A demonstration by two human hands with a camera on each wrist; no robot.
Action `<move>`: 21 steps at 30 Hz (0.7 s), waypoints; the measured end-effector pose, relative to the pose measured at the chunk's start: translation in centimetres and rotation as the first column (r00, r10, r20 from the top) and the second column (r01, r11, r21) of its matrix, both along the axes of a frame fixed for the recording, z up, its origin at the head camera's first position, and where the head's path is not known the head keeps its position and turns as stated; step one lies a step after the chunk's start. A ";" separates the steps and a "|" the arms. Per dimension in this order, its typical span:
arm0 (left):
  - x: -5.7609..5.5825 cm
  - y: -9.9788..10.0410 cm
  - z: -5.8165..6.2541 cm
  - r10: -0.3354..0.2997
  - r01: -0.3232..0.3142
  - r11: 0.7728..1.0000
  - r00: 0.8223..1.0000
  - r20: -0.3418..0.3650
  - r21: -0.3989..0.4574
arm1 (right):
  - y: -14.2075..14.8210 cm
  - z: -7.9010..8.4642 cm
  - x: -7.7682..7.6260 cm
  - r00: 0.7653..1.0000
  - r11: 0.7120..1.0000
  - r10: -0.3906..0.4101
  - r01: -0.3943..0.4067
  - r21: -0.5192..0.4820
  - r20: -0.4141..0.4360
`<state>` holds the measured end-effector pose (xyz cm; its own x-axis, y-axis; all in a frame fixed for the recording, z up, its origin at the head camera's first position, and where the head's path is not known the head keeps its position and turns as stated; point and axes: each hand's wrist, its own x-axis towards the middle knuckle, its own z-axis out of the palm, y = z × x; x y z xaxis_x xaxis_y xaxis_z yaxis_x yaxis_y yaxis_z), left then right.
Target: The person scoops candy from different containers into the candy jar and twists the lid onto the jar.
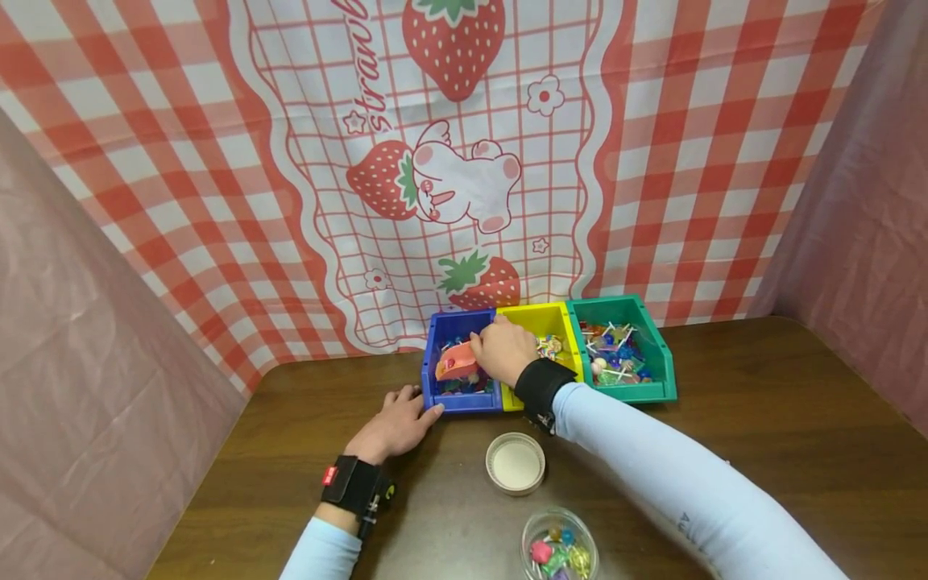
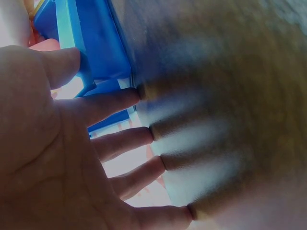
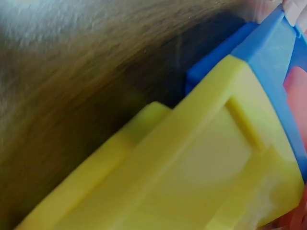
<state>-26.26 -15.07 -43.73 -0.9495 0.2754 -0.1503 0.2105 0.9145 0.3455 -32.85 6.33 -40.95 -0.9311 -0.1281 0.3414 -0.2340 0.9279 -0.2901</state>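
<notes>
My right hand (image 1: 507,350) grips an orange-pink scoop (image 1: 455,362) over the blue bin (image 1: 464,404). A reddish piece lies in the scoop, and wrapped candies lie in the bin below it. The fingers on the scoop's handle are partly hidden. With fingers spread, my left hand (image 1: 395,428) rests on the table at the blue bin's near left corner. In the left wrist view, the thumb (image 2: 64,67) touches the bin's edge and the other fingertips press on the wood. The right wrist view shows the yellow bin's wall (image 3: 192,167) and part of the scoop (image 3: 296,100).
Joined to the blue bin are a yellow bin (image 1: 532,311) and a green bin (image 1: 627,393) with lollipops. In front lie a round, shallow pale lid (image 1: 515,463) and a clear tub (image 1: 528,556) holding several candies. A checkered strawberry cloth (image 1: 689,161) hangs behind.
</notes>
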 end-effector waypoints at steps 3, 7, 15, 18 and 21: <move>0.0 0.0 0.0 -0.003 0.003 1.000 1.000 -0.006 0.003 | 0.2 0.0 -0.2 1.000 0.999 -0.009 0.010 -0.035 0.021; 0.0 -0.1 0.0 -0.009 0.009 1.000 1.000 -0.010 0.002 | 0.9 0.3 -0.4 0.997 0.996 0.007 0.000 -0.091 0.077; -0.2 -0.1 0.0 -0.011 0.011 1.000 1.000 -0.009 -0.004 | 2.7 0.2 -0.5 0.987 0.955 0.090 -0.048 -0.292 0.135; -0.2 -0.1 -0.1 -0.006 0.006 1.000 1.000 -0.003 -0.008 | 3.3 0.2 -0.2 0.981 0.936 0.117 -0.056 -0.348 0.156; -0.3 -0.1 -0.2 0.003 -0.003 1.000 1.000 0.005 -0.012 | 3.8 0.3 0.2 0.973 0.919 0.138 -0.057 -0.389 0.185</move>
<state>-26.54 -15.18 -43.92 -0.9496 0.2708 -0.1581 0.2064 0.9193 0.3351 -32.67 10.10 -40.62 -0.9751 -0.1209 0.1859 -0.2155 0.7138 -0.6663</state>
